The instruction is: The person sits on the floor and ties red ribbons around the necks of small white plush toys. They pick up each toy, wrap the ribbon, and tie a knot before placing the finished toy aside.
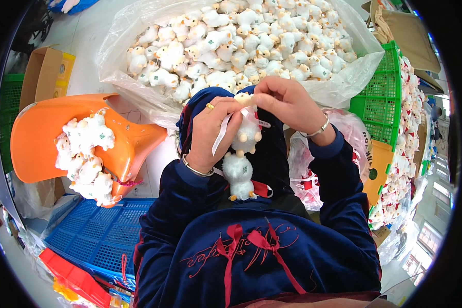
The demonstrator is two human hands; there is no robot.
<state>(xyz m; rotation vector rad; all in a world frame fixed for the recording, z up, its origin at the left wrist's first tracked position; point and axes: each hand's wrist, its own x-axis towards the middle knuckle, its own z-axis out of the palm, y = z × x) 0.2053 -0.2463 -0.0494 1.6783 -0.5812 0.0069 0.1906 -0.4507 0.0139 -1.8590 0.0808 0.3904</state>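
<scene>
Above my lap, a small white plush toy (245, 137) with beige feet is held upright by my left hand (213, 129), whose fingers are closed round its side. A white ribbon (221, 135) hangs by that hand and loops across the toy's front, with something red behind it. At the toy's head, my right hand (288, 105) is closed in a pinch; what its fingertips hold is too small to make out. Lower on my lap lies a second white plush toy (237, 176) with orange feet and a dark green mark. Beside it is a red fabric piece (261, 189).
A large clear plastic bag (120, 64) full of similar toys lies ahead. An orange chair (33, 138) at left carries several toys, with a blue plastic crate (102, 226) below it. At right stand a green crate (377, 97) and piles of red-and-white toys (403, 159).
</scene>
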